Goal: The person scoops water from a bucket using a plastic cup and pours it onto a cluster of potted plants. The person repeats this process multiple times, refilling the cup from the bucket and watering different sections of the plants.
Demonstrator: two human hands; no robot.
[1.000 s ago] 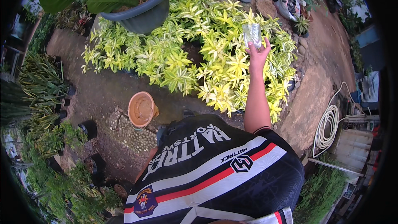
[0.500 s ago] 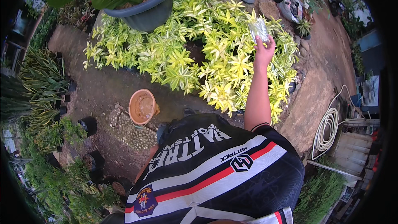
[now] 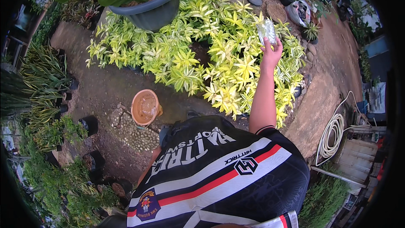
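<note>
My right arm stretches forward over a bed of yellow-green leafy plants (image 3: 185,61). At its end my right hand (image 3: 272,52) is closed on a clear, shiny plastic container (image 3: 266,32), gripping its near end with the fingertips. The container is held above the leaves at the right part of the bed; what is in it, if anything, I cannot make out. Of my left arm only a strip of forearm shows beside the dark shirt, and the hand itself is hidden. An orange bucket (image 3: 145,107) stands on the ground ahead of my body, left of centre.
A large grey pot (image 3: 154,12) with a broad-leaved plant rises at the far left of the bed. Stones (image 3: 311,50) edge the bed's right side. A coiled pale hose (image 3: 331,137) lies at right. Dark pots (image 3: 89,125) and striped long-leaved plants (image 3: 44,80) line the left.
The view has shifted slightly, so the surroundings sit a little differently. My right hand keeps hold of the container, now slightly farther right in the picture.
</note>
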